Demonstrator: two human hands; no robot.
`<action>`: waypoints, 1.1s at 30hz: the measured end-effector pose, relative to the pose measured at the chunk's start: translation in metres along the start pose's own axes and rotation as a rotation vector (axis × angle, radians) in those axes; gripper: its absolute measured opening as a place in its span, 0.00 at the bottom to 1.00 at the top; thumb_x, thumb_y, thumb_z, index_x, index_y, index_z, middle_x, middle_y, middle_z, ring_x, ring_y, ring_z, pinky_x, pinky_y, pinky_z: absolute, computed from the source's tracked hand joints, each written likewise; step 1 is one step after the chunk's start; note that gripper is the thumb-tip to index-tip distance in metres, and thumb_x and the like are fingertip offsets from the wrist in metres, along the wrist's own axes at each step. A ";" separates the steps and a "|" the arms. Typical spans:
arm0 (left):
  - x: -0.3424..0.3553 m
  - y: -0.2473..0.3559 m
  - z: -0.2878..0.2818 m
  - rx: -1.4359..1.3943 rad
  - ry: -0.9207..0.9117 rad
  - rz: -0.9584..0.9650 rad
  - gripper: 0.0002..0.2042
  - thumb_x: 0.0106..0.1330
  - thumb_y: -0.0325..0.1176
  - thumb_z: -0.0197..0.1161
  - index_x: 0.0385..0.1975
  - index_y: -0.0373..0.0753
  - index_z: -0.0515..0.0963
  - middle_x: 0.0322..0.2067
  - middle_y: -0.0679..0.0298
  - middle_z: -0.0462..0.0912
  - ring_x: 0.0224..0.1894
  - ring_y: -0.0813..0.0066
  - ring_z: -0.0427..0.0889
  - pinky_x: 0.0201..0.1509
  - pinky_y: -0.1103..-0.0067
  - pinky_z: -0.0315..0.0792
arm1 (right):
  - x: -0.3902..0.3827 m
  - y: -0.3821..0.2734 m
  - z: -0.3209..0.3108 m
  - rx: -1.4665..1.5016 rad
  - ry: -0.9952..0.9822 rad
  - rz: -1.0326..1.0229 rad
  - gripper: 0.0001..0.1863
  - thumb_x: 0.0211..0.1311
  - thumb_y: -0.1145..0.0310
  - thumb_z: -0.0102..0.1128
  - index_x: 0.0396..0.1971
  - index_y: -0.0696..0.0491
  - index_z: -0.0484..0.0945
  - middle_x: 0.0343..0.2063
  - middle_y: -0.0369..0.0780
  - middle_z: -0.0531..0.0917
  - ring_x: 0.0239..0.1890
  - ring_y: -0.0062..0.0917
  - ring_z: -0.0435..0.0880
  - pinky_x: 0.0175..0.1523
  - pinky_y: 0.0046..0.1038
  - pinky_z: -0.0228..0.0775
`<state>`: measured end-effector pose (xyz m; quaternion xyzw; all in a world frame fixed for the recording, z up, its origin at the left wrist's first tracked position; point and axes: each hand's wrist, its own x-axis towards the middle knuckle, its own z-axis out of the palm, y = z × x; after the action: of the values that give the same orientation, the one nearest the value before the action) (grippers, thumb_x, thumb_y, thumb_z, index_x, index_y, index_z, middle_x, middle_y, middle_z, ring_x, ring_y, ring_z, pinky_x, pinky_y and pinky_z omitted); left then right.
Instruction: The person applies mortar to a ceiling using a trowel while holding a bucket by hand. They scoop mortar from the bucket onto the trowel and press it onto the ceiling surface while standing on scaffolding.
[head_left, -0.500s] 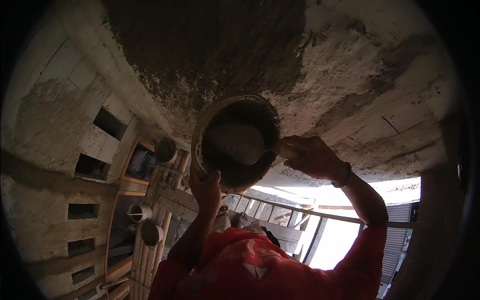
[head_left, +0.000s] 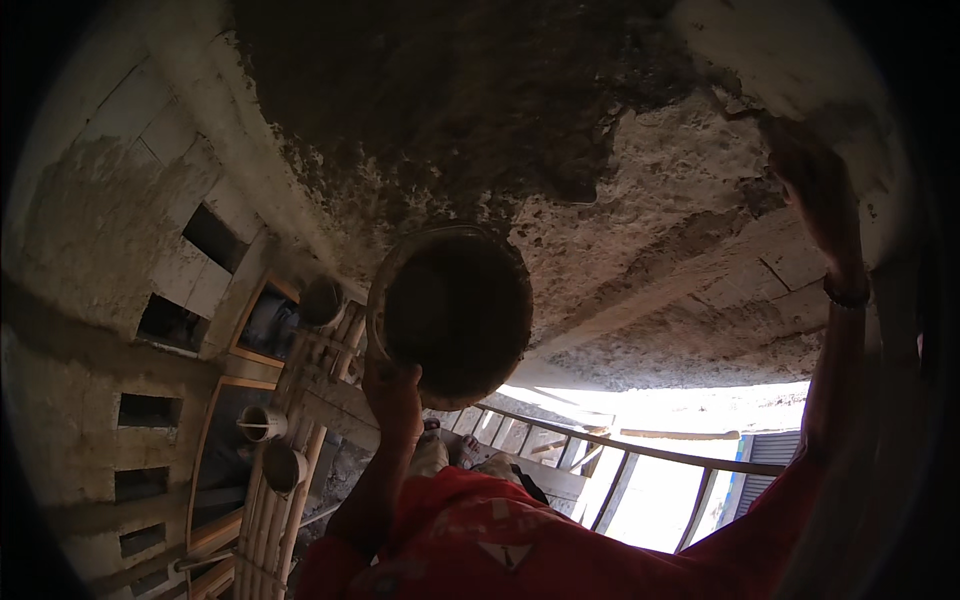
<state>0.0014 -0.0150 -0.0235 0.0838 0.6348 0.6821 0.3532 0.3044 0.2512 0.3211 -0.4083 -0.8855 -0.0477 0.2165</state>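
My left hand (head_left: 393, 398) grips the near left rim of a round bucket (head_left: 380, 300), its thumb over the edge. The bucket is tilted so that I look into its dark inside, where wet mortar (head_left: 455, 310) shows dimly. Out at the upper right, my right hand (head_left: 815, 185) is raised against the wall, closed around the handle of a trowel. The trowel's blade is hard to make out in the shadow there. Dark wet plaster (head_left: 450, 90) covers the upper middle of the wall, bordering a rough, paler stretch (head_left: 670, 170) beside my right hand.
Bamboo poles and planks (head_left: 300, 470) run down the left, with small buckets (head_left: 285, 467) among them. A block wall (head_left: 100, 300) with square openings stands farther left. Below on the right is a railing (head_left: 620, 450) against bright daylight. My feet (head_left: 450, 440) show under the bucket.
My right hand has lifted the trowel out of the bucket and swung up and right to the wall. Dark plaster now reaches farther right. The bucket sits slightly lower and left in view.
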 end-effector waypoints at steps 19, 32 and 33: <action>-0.020 -0.017 0.032 0.216 -0.020 0.424 0.36 0.51 0.19 0.55 0.66 0.30 0.57 0.63 0.47 0.63 0.66 0.60 0.64 0.70 0.70 0.56 | -0.148 -0.133 0.255 1.484 -0.949 0.817 0.22 0.60 0.73 0.58 0.54 0.58 0.67 0.30 0.43 0.79 0.20 0.27 0.81 0.23 0.26 0.77; 0.009 0.043 0.007 0.034 -0.135 0.265 0.22 0.51 0.19 0.57 0.50 0.31 0.70 0.42 0.62 0.76 0.40 0.76 0.75 0.46 0.79 0.71 | -0.106 -0.168 0.230 -0.035 -0.753 -0.532 0.24 0.55 0.69 0.56 0.55 0.47 0.73 0.39 0.44 0.78 0.39 0.33 0.82 0.36 0.33 0.77; 0.007 0.048 0.007 0.029 -0.153 0.255 0.22 0.51 0.21 0.57 0.50 0.31 0.71 0.39 0.62 0.77 0.36 0.77 0.75 0.43 0.80 0.71 | -0.108 -0.148 0.232 -0.039 -0.511 -0.592 0.22 0.57 0.69 0.54 0.55 0.42 0.73 0.39 0.42 0.78 0.38 0.32 0.82 0.38 0.32 0.77</action>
<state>-0.0172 -0.0024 0.0196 0.2205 0.5999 0.7040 0.3098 0.1762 0.1382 0.0802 -0.1379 -0.9893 -0.0217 -0.0417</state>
